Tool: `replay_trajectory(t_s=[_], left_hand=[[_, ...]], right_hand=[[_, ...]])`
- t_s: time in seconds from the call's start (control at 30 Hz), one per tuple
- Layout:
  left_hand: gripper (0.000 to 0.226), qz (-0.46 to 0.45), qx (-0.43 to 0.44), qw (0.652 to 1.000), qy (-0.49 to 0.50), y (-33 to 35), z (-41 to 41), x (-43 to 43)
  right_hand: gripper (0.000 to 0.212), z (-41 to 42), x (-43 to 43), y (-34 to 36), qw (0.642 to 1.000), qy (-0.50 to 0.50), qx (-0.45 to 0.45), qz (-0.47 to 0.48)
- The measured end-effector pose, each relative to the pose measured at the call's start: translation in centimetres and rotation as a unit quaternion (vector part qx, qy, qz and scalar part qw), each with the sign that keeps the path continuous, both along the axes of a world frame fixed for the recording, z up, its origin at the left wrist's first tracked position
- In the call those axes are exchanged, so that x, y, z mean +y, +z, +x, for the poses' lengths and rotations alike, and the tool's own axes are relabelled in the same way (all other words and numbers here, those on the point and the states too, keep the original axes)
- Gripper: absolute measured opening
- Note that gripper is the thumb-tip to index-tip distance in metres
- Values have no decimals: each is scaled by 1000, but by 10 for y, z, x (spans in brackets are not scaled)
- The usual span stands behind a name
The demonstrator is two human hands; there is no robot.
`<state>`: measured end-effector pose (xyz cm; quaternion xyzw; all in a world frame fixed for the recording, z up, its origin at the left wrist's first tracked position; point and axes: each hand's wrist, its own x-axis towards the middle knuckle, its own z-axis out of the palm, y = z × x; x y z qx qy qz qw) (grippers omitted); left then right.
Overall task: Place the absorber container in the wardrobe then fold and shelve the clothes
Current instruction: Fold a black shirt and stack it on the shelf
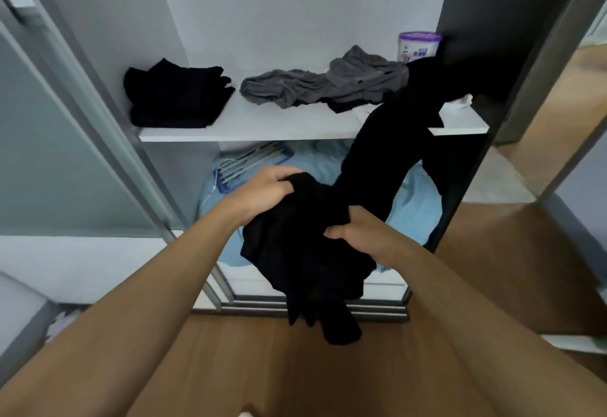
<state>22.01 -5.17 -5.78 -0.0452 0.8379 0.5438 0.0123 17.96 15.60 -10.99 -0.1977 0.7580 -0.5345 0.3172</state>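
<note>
Below the front edge of the white shelf (pixel 262 120), bare board shows between the folded black stack (pixel 177 94) and the crumpled grey garment (pixel 322 86), with the absorber container (pixel 418 46) upright at the back right. Left hand (pixel 262 193) and right hand (pixel 358 235) are close together, both clenched on the black garment (pixel 302 252). It runs diagonally from the shelf's right end down-left into the hands, its loose end hanging floorward.
</note>
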Motion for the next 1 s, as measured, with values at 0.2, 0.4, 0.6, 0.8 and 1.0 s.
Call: replay_trajectory(t_s=[0.2,0.4,0.6,0.8,1.0], left_hand=[[39,117,-209,971,-20,-36,70,-10],[47,311,-199,924,-94,-42,114,-29],[15,190,-58,979,30,-33,137,-58],[18,-137,-168,975,-50,-12,155,-75],[19,45,-46,995,71,-13,156,-76]], right_hand=[[22,34,17,6,998,-31,6,-51],[41,61,2,27,997,-20,51,-55],[46,85,-24,28,999,1,41,-33],[45,114,-46,19,999,-28,8,-28],[30,139,-56,11,999,-23,29,19]])
